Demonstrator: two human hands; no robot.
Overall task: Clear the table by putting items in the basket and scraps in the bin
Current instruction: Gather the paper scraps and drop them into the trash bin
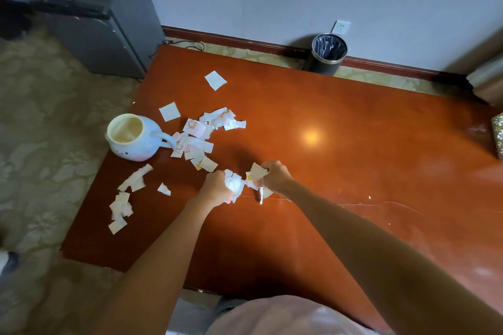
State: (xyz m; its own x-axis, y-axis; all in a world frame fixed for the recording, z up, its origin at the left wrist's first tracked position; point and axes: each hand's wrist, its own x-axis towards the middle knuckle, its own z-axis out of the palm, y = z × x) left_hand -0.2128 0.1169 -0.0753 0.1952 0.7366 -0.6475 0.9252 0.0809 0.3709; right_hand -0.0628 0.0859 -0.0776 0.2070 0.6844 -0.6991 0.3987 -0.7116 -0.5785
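My left hand [216, 187] is closed around a crumpled wad of white paper scraps [234, 183] near the middle of the red-brown table [340, 128]. Just to its right, my right hand [275, 175] pinches a few more torn pieces [255, 173] against the tabletop. A larger heap of torn paper [202, 134] lies further back and to the left. Loose scraps [128, 193] trail toward the table's left edge, and two white squares [215, 80] lie near the far side. A black bin [325, 54] with a liner stands on the floor beyond the table.
A white round pot with a handle [136, 137] sits on the table's left edge beside the heap. A dark cabinet [109, 22] stands at the back left. A patterned box [498, 133] shows at the right edge. Carpet surrounds the table.
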